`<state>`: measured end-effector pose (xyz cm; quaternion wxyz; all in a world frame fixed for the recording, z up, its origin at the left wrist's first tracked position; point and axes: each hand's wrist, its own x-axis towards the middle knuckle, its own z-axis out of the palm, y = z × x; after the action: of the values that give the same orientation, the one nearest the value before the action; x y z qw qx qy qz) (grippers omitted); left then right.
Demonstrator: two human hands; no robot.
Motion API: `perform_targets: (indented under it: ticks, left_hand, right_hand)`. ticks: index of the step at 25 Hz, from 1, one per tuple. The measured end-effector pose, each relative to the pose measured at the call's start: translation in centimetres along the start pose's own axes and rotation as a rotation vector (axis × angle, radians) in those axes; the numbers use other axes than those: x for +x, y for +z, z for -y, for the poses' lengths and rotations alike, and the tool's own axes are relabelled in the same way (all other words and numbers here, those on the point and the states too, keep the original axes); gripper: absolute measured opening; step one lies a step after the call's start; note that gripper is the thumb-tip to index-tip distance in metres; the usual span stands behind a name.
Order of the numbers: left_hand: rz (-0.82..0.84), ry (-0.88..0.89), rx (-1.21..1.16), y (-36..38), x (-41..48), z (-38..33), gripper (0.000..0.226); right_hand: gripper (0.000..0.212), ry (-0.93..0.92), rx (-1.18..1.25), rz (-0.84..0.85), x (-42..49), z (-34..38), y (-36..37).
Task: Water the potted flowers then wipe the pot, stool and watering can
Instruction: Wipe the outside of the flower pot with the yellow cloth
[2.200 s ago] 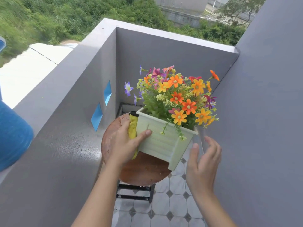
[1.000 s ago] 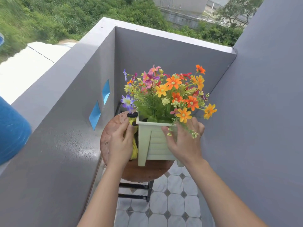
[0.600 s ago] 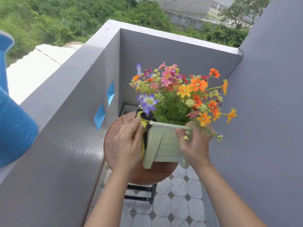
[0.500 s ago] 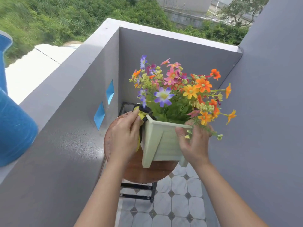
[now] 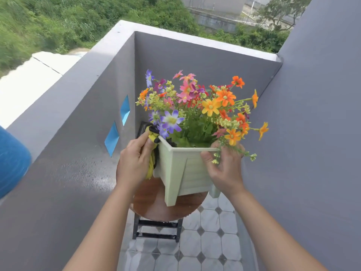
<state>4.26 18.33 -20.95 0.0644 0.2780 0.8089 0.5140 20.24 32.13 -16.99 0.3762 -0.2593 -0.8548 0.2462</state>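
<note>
A square pale-green plastic pot (image 5: 185, 173) of mixed orange, pink and purple flowers (image 5: 197, 108) sits tilted on a round brown wooden stool (image 5: 156, 204) in a grey balcony corner. The left hand (image 5: 134, 163) is closed around a yellow cloth (image 5: 151, 165), pressing it to the pot's left side. The right hand (image 5: 224, 167) grips the pot's near right rim, fingers curled. This looks like the pot-wiping step. Next, the cloth likely needs working round the remaining sides, then the stool. A blue watering can (image 5: 11, 163) stands at far left.
</note>
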Motion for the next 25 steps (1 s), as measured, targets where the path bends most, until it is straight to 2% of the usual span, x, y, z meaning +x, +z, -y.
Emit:
perform_targets:
  ticks: [2, 5, 7, 9, 11, 13, 16, 20, 23, 25]
  left_hand:
    - [0.052, 0.066, -0.001, -0.9, 0.4, 0.3, 0.039]
    - [0.19, 0.266, 0.026, -2.1, 0.7, 0.3, 0.062]
    - [0.24, 0.319, 0.033, -2.3, 1.5, 0.3, 0.066]
    - [0.266, 0.333, 0.005, -2.4, 2.4, -0.4, 0.06]
    - [0.297, 0.383, 0.02, -2.7, 3.4, -1.3, 0.043]
    - [0.329, 0.424, 0.066, -2.9, 4.3, -2.0, 0.04]
    - [0.35, 0.488, 0.167, -3.3, 4.6, -2.7, 0.05]
    - [0.311, 0.533, 0.223, -3.6, 4.1, -3.0, 0.049]
    - [0.271, 0.57, 0.269, -3.5, 3.6, -3.7, 0.043]
    - [0.234, 0.582, 0.333, -3.3, 3.4, -4.2, 0.046]
  right_hand:
    - [0.026, 0.009, 0.057, 0.017, 0.0, -0.5, 0.1]
    - [0.015, 0.011, 0.16, 0.011, 0.1, -1.2, 0.3]
    - [0.014, 0.011, 0.221, 0.014, 0.4, -1.5, 0.5]
    - [0.016, 0.015, 0.278, 0.021, 0.5, -2.0, 0.4]
    - [0.014, 0.019, 0.286, 0.028, 0.6, -2.5, 0.4]
    - [0.017, 0.027, 0.254, 0.025, 0.6, -2.9, 0.3]
    - [0.036, 0.019, 0.164, 0.014, 0.4, -3.2, 0.3]
    - [0.022, -0.002, 0.06, -0.003, -1.0, -1.3, 0.9]
    - [0.024, -0.109, -0.097, -0.085, -2.1, 1.8, 1.3]
    - [0.03, -0.098, -0.139, -0.122, -2.8, 2.9, 1.3]
